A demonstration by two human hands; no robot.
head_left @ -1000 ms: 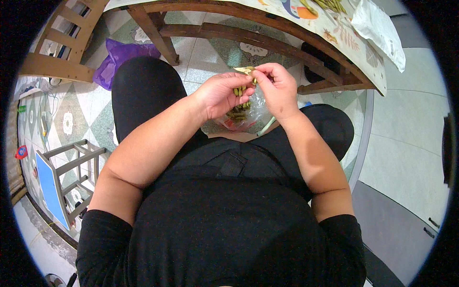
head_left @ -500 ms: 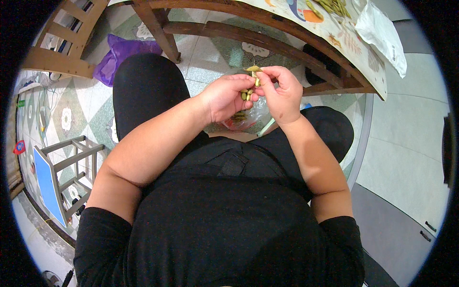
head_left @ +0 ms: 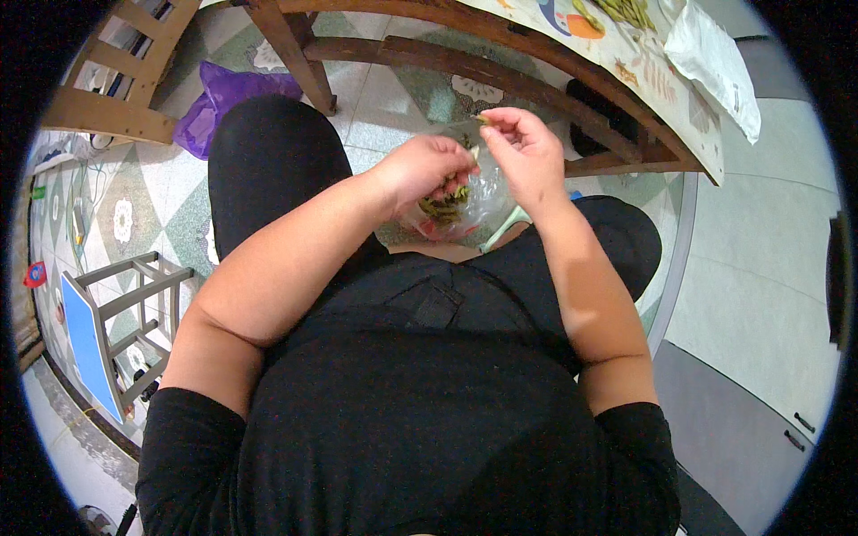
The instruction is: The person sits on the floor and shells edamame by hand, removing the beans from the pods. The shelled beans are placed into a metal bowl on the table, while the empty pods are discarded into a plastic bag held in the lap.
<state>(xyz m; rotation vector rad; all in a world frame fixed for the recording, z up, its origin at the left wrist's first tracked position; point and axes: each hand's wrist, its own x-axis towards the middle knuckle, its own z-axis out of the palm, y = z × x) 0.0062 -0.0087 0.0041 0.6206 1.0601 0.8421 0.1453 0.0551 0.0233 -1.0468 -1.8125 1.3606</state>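
Note:
I sit with a clear plastic bag [head_left: 483, 198] of green pod scraps between my knees. Just above the bag, my left hand [head_left: 427, 170] pinches a pale bit of bean pod [head_left: 474, 154] between thumb and fingers. My right hand [head_left: 525, 154] is close beside it, fingertips closed on a small green end of the pod [head_left: 483, 118]. The two hands almost touch over the bag's mouth. How the pod runs between the fingers is mostly hidden.
A wooden table [head_left: 500, 58] with a patterned cloth stands ahead, bearing green pods [head_left: 626, 9] and a white bag [head_left: 715, 58]. A purple bag [head_left: 228, 94] lies on the tiled floor near a wooden chair [head_left: 98, 85]. A blue-topped stool [head_left: 94, 330] stands at my left.
Both hands stay over the bag working the pod. The long green pod seen between the fingers earlier now shows only as a short green end and a pale piece.

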